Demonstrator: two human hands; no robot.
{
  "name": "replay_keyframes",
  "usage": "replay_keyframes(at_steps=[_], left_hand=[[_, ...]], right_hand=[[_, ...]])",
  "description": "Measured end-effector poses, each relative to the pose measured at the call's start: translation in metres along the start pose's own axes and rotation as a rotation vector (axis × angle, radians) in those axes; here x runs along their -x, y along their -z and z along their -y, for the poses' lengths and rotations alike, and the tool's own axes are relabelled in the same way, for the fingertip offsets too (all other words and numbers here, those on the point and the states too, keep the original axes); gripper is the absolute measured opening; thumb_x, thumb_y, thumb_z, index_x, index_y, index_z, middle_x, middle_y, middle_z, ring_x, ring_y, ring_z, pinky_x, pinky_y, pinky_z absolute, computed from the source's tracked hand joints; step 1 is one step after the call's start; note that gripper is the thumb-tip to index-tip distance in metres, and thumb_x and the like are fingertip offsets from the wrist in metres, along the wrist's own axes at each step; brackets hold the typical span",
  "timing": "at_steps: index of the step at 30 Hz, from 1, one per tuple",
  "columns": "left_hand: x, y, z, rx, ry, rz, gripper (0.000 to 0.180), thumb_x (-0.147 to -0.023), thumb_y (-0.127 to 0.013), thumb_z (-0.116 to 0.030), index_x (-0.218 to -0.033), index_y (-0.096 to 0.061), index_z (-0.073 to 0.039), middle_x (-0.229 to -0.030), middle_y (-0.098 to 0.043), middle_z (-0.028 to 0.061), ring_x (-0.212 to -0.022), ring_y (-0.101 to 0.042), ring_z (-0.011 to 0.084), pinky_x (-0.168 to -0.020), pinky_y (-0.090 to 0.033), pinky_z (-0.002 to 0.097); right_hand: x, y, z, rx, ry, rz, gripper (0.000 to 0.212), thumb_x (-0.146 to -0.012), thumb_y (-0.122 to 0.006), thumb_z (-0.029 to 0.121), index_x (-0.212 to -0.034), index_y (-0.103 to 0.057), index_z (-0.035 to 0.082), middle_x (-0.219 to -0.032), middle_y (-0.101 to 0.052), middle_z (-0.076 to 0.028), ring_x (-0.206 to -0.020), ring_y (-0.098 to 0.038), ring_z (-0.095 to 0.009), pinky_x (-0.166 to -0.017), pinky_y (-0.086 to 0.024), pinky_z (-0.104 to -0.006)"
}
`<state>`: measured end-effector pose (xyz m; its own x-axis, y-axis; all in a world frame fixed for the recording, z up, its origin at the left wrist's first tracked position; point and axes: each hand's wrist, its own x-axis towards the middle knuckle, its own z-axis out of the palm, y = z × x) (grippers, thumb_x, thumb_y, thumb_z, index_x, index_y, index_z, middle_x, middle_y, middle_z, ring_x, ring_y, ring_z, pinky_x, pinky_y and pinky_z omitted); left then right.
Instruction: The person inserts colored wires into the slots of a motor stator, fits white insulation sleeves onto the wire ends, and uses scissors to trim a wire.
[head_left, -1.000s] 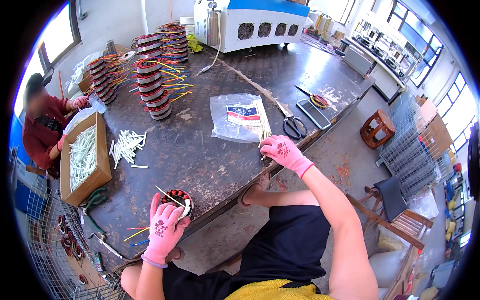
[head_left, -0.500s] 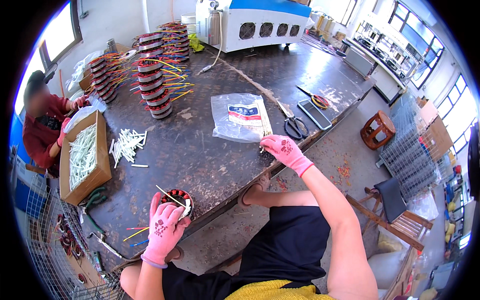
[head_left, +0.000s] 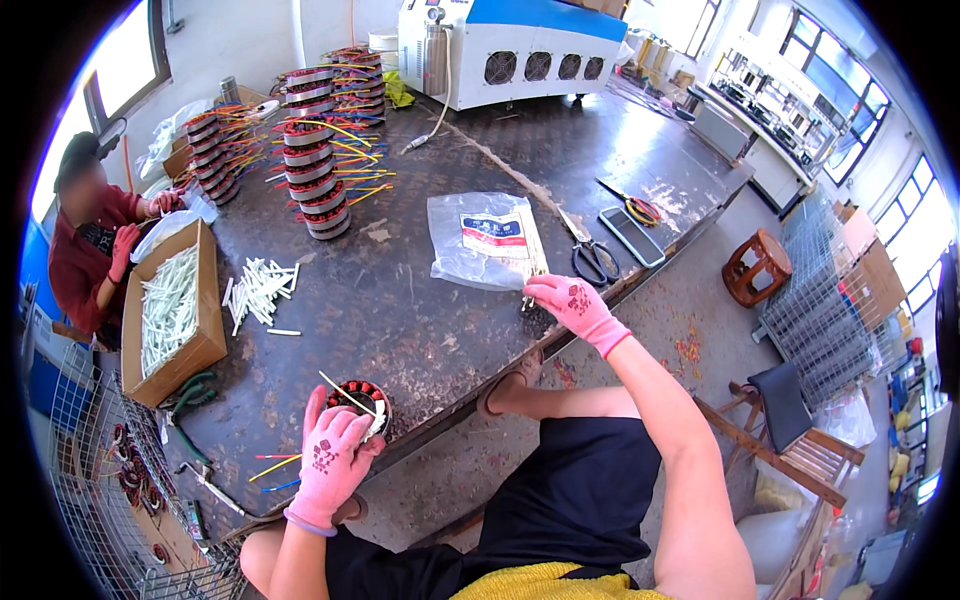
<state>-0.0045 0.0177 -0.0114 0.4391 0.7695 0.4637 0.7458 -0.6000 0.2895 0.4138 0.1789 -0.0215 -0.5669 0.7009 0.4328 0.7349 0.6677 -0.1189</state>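
My left hand (head_left: 335, 462), in a pink glove, grips a motor stator (head_left: 366, 392) with red windings near the table's front edge. A thin pale cable tie (head_left: 345, 391) slants across the stator, and a white piece shows beside my fingers. Red, yellow and blue wires (head_left: 276, 470) stick out to its left. My right hand (head_left: 575, 303), also in a pink glove, is pinched on the ends of the thin cable ties (head_left: 535, 255) at the right side of a clear plastic bag (head_left: 455, 243). How many ties its fingers hold is hidden.
Scissors (head_left: 593, 262), a phone (head_left: 632, 238) and a second pair of scissors (head_left: 640, 208) lie to the right. White sticks (head_left: 262, 292) lie loose beside a filled cardboard box (head_left: 200, 360). Stacked stators (head_left: 313, 175) stand behind. A co-worker (head_left: 95, 235) sits at the left.
The view has shifted slightly. My right hand stays pinched at the bag's cable ties, and my left hand stays on the stator. The co-worker's hands have moved a little.
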Motion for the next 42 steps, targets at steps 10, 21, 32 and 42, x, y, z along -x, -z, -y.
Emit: replay_keyframes(at_steps=[10, 21, 32, 42], left_hand=[[-0.002, -0.001, -0.002, -0.006, 0.008, 0.010, 0.032, -0.070, -0.074, -0.012, -0.099, -0.063, -0.007, -0.092, -0.063, 0.0080, -0.099, -0.061, 0.0283, -0.114, -0.031, 0.0581], [-0.001, 0.007, -0.005, -0.035, 0.033, 0.045, 0.038, -0.068, -0.081, -0.021, -0.099, -0.064, -0.009, -0.090, -0.063, 0.0063, -0.099, -0.061, 0.0268, -0.116, -0.030, 0.0574], [0.008, 0.033, 0.016, -0.042, 0.032, 0.123, 0.033, -0.062, -0.080, -0.016, -0.093, -0.067, -0.012, -0.089, -0.065, 0.0022, -0.111, -0.061, 0.0229, -0.118, -0.028, 0.0552], [0.009, 0.024, 0.015, -0.007, 0.057, 0.069, 0.037, -0.066, -0.083, -0.024, -0.098, -0.067, -0.013, -0.100, -0.065, 0.0038, -0.113, -0.060, 0.0235, -0.119, -0.026, 0.0557]], right_hand=[[0.009, 0.012, 0.012, -0.045, -0.019, -0.142, 0.025, -0.085, -0.069, 0.013, -0.110, -0.068, 0.014, -0.113, -0.068, -0.006, -0.092, -0.069, -0.027, -0.076, -0.057, -0.0370], [0.004, 0.066, 0.137, -0.534, -0.129, -0.425, 0.028, -0.078, -0.076, 0.001, -0.104, -0.070, 0.008, -0.101, -0.071, -0.009, -0.087, -0.070, -0.023, -0.073, -0.055, -0.0306], [-0.010, 0.071, 0.203, -1.443, -0.697, -0.168, 0.018, -0.098, -0.060, 0.008, -0.113, -0.068, 0.001, -0.095, -0.070, -0.003, -0.077, -0.059, -0.005, -0.067, -0.048, -0.0203], [-0.003, 0.043, 0.231, -1.614, -0.545, -0.036, 0.022, -0.103, -0.051, 0.011, -0.119, -0.060, 0.000, -0.103, -0.067, -0.007, -0.089, -0.064, -0.012, -0.079, -0.051, -0.0267]])
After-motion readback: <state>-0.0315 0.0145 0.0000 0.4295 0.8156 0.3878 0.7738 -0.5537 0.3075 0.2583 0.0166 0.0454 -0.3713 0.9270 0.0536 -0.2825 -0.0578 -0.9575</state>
